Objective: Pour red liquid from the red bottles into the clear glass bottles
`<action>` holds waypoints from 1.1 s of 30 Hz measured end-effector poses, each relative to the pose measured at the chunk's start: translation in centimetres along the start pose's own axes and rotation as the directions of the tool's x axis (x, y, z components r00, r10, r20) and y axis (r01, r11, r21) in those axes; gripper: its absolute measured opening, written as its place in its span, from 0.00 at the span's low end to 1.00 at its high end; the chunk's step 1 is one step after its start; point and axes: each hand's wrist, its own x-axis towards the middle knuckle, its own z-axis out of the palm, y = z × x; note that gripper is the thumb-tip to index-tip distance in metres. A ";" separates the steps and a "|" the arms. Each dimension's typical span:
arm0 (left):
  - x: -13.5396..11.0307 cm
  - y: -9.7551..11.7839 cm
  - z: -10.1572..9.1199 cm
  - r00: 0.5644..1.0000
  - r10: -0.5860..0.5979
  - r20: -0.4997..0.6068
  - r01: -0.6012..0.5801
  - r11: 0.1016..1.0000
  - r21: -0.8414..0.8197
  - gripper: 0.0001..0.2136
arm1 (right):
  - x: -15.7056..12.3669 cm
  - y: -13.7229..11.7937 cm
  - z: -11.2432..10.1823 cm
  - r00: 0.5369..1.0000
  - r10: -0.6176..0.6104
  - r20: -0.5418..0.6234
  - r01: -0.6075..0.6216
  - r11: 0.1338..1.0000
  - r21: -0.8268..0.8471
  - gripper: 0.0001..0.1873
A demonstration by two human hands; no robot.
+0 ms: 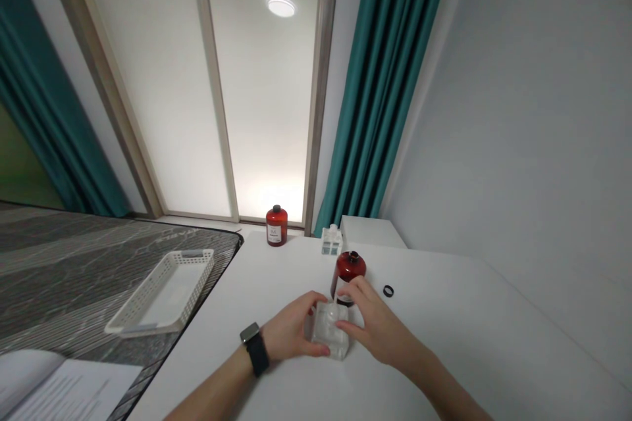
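On the white table (444,342) in front of me stands a small clear square bottle (330,332). My left hand (291,332), with a dark watch on its wrist, is wrapped round the bottle's left side. My right hand (372,322) pinches a small white part at the bottle's top with thumb and forefinger. Just behind the hands stands a red-brown bottle (348,271) with a dark neck. A black ring-shaped cap (388,291) lies on the table to its right.
A second red bottle with a white label (276,226) stands by the window. A small clear bottle with a blue label (332,241) sits beside a white box (370,231). A white plastic basket (165,291) rests on the grey patterned surface at left; papers (64,388) lie bottom left.
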 end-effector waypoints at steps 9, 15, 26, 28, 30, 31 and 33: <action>0.1 0.8 0.4 1.000 -0.003 0.001 0.003 1.000 0.004 0.31 | -1.8 0.3 3.8 0.981 0.123 -0.152 -0.085 0.969 0.232 0.35; 0.2 0.5 0.6 1.000 0.016 -0.016 -0.017 1.000 -0.024 0.30 | -1.6 -1.1 3.7 0.988 0.134 -0.076 -0.108 0.954 0.280 0.41; 0.1 0.0 0.7 1.000 0.017 -0.010 -0.017 1.000 -0.014 0.32 | -0.4 -1.2 3.9 0.978 0.003 -0.209 0.019 0.994 0.105 0.31; 0.1 0.0 0.6 1.000 0.012 -0.001 -0.012 1.000 -0.028 0.32 | -0.6 -0.8 3.6 0.981 0.000 -0.195 0.024 0.992 0.123 0.34; 0.1 0.0 0.6 1.000 0.006 0.000 -0.006 0.999 -0.035 0.33 | -1.0 -0.4 3.4 0.981 0.008 -0.194 0.021 0.989 0.143 0.36; 0.0 0.1 0.6 1.000 0.005 0.001 -0.005 0.999 -0.035 0.33 | -1.1 -0.2 3.4 0.981 0.008 -0.195 0.023 0.988 0.152 0.36; 0.0 0.3 0.5 1.000 0.003 0.001 -0.003 1.000 -0.029 0.32 | -1.3 0.0 3.5 0.980 0.002 -0.199 0.031 0.986 0.164 0.34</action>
